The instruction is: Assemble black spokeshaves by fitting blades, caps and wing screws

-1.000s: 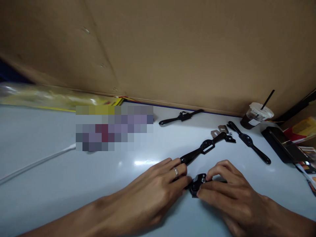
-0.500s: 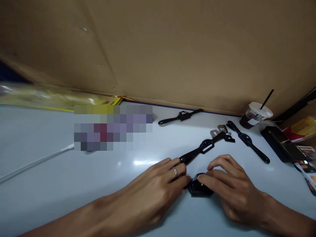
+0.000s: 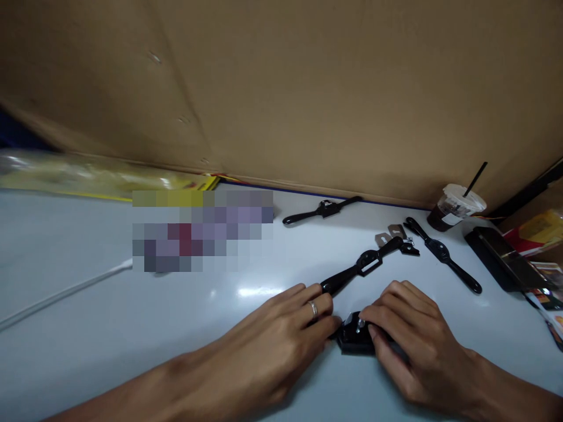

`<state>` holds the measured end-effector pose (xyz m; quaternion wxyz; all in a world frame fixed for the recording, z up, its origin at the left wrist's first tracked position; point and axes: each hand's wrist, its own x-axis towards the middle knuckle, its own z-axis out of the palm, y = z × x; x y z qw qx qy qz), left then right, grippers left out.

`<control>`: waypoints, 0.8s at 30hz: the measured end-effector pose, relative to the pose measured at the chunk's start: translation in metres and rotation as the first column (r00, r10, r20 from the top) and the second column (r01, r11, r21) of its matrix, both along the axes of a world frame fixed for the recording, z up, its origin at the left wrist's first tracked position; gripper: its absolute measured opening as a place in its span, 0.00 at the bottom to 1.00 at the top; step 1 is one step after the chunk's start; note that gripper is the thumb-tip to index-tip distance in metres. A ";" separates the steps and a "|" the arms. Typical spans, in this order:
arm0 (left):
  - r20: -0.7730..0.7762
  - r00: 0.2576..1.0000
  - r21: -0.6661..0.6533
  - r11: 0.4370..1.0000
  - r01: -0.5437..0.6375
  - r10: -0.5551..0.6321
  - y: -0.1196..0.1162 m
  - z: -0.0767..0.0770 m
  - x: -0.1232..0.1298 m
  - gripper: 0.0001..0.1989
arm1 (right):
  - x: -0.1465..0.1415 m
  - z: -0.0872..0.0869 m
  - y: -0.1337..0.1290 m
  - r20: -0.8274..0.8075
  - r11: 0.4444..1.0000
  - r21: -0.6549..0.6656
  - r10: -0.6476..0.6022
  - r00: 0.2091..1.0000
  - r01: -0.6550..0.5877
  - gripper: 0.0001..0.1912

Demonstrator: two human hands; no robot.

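Note:
My left hand (image 3: pixel 292 334), with a ring on one finger, is closed on the left end of a black two-handled tool (image 3: pixel 355 340) lying low on the table. Thumb and forefinger of my right hand (image 3: pixel 411 334) pinch at a small silver screw (image 3: pixel 360 326) on that tool's middle; the right handle is mostly hidden beneath this hand. Just beyond my left fingertips lies a black tool frame (image 3: pixel 368 263) with an open slot. Flat metal blades (image 3: pixel 397 231) and a small black clamp piece (image 3: pixel 410 249) lie by its far end.
Another black tool (image 3: pixel 325 209) lies near the cardboard wall, and one more black frame (image 3: pixel 440 251) at the right. Behind it stands a cup with a straw (image 3: pixel 453 208), beside a dark phone-like object (image 3: pixel 505 258). A white cable (image 3: pixel 65 293) crosses the left side.
My right thumb has come up to the tool's middle and the fingers have drawn together at the screw, which now shows more clearly. My left hand has hardly moved.

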<state>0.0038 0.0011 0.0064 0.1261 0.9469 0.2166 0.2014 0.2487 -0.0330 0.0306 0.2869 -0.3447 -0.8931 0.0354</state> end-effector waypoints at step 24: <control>-0.009 1.000 0.007 1.000 0.012 -0.012 -0.002 0.004 -0.001 0.18 | -0.003 -0.003 -0.001 0.048 0.997 -0.011 -0.071 0.996 0.072 0.05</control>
